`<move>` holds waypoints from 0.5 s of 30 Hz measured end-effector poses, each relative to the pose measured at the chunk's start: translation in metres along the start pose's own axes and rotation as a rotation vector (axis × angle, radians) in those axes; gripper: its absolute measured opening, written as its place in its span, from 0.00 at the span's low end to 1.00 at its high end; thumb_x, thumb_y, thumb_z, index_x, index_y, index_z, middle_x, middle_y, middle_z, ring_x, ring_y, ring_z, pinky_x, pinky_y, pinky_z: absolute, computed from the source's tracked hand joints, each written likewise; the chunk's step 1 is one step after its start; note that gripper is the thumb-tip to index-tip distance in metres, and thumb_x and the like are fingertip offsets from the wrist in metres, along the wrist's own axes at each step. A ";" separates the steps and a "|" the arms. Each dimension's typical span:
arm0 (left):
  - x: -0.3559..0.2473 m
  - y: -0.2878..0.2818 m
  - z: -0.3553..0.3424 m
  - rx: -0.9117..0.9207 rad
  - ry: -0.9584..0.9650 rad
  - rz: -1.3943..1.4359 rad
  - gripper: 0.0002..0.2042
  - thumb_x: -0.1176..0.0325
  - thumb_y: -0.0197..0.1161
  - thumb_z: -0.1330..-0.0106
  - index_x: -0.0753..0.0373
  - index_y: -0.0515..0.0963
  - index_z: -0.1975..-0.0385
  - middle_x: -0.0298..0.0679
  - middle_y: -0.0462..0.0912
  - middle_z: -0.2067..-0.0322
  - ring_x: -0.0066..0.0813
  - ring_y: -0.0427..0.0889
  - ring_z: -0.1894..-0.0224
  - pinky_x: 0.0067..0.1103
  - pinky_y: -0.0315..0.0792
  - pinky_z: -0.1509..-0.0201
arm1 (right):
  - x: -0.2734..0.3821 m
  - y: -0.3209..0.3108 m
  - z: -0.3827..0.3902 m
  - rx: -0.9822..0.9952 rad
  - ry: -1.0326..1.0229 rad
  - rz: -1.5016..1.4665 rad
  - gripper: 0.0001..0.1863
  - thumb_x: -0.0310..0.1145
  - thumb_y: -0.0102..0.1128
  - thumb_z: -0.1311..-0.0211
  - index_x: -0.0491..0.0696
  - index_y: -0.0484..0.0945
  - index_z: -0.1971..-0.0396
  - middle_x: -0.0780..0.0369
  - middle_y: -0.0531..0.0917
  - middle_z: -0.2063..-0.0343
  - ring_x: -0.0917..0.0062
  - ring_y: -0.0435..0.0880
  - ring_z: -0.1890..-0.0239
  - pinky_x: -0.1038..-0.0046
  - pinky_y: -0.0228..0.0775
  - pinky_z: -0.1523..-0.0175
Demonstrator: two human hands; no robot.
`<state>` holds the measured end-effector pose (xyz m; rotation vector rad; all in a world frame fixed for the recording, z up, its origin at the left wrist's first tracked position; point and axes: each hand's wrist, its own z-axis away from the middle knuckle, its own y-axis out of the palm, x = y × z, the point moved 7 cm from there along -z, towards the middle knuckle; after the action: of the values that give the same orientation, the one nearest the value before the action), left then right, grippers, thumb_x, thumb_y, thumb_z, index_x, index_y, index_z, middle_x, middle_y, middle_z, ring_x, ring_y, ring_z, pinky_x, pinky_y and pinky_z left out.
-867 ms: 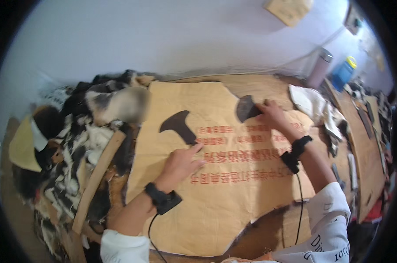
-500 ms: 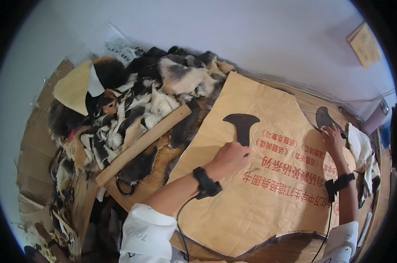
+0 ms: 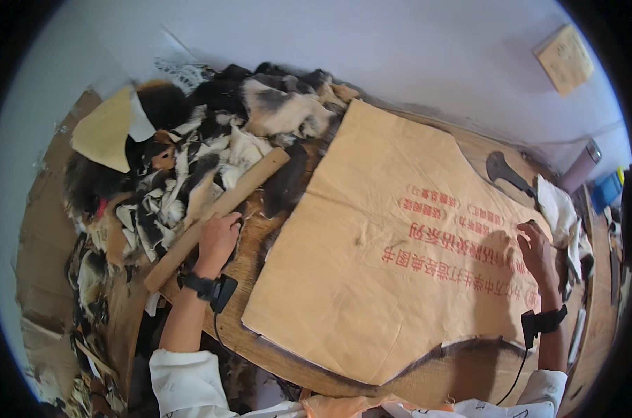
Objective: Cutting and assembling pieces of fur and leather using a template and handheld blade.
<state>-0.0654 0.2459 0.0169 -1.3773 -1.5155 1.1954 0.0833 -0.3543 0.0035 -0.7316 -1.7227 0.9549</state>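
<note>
A tan paper sheet (image 3: 337, 230) with red print covers a layer of fur whose dark edge shows beneath it on the wooden table. My left hand (image 3: 218, 240), fingers curled, is over a wooden strip (image 3: 253, 177) to the left of the sheet. Whatever those fingers hold, if anything, is hidden. Above the sheet's right part, my right hand (image 3: 537, 251) has bent fingers, with a small dark thing at their tips that I cannot make out. A dark curved-blade knife (image 3: 504, 171) lies beyond that hand, apart from it.
Fur scraps (image 3: 190, 167) in black, white and brown are heaped on the left, with a yellow paper piece (image 3: 107, 132) on top. At the right lie a white cloth (image 3: 563, 216), a pinkish flask (image 3: 582, 167) and a blue container (image 3: 608, 189). A wall runs along the back.
My left hand has moved left from the sheet to the wooden strip; the broad-bladed knife it held is no longer visible. My right hand has drawn nearer, away from the curved-blade knife.
</note>
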 end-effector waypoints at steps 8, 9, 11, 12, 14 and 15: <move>-0.072 0.008 0.041 0.338 -0.256 0.445 0.14 0.64 0.59 0.44 0.64 0.76 0.62 0.49 0.80 0.74 0.39 0.80 0.73 0.25 0.71 0.69 | -0.057 -0.028 0.099 0.073 0.095 0.084 0.16 0.29 0.58 0.54 0.46 0.78 0.61 0.56 0.78 0.67 0.64 0.76 0.63 0.69 0.67 0.57; -0.074 0.005 0.043 0.326 -0.272 0.462 0.14 0.64 0.60 0.44 0.65 0.76 0.62 0.48 0.80 0.75 0.35 0.80 0.74 0.23 0.70 0.70 | -0.062 -0.034 0.107 0.030 0.081 0.070 0.16 0.30 0.59 0.54 0.46 0.78 0.61 0.57 0.78 0.68 0.64 0.76 0.63 0.70 0.67 0.58; -0.059 0.011 0.048 0.267 -0.302 0.528 0.15 0.64 0.61 0.44 0.69 0.76 0.63 0.42 0.80 0.77 0.23 0.78 0.76 0.19 0.69 0.72 | -0.061 -0.044 0.112 0.079 0.135 0.098 0.17 0.32 0.59 0.52 0.44 0.78 0.60 0.57 0.79 0.72 0.65 0.76 0.66 0.70 0.66 0.58; -0.054 0.010 0.052 0.321 -0.384 0.612 0.13 0.68 0.61 0.44 0.71 0.76 0.63 0.38 0.80 0.75 0.18 0.76 0.73 0.17 0.69 0.70 | -0.055 -0.041 0.110 0.121 0.197 -0.008 0.17 0.33 0.59 0.51 0.44 0.78 0.60 0.58 0.79 0.74 0.66 0.75 0.65 0.69 0.66 0.58; -0.058 0.009 0.055 0.435 -0.528 1.023 0.16 0.75 0.56 0.42 0.71 0.68 0.54 0.42 0.79 0.66 0.24 0.78 0.67 0.18 0.72 0.63 | -0.067 -0.036 0.107 0.107 0.049 0.109 0.16 0.31 0.58 0.52 0.46 0.78 0.60 0.58 0.78 0.71 0.65 0.75 0.63 0.67 0.66 0.57; -0.075 -0.006 0.051 0.434 -0.510 1.002 0.16 0.76 0.54 0.40 0.72 0.66 0.53 0.43 0.79 0.65 0.26 0.78 0.65 0.19 0.72 0.61 | -0.072 -0.035 0.106 0.098 0.019 0.111 0.14 0.29 0.57 0.52 0.47 0.79 0.62 0.58 0.78 0.68 0.63 0.75 0.62 0.67 0.67 0.56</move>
<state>-0.1050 0.1644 0.0129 -1.6189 -0.6950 2.4621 0.0051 -0.4586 -0.0204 -0.7759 -1.6202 1.0974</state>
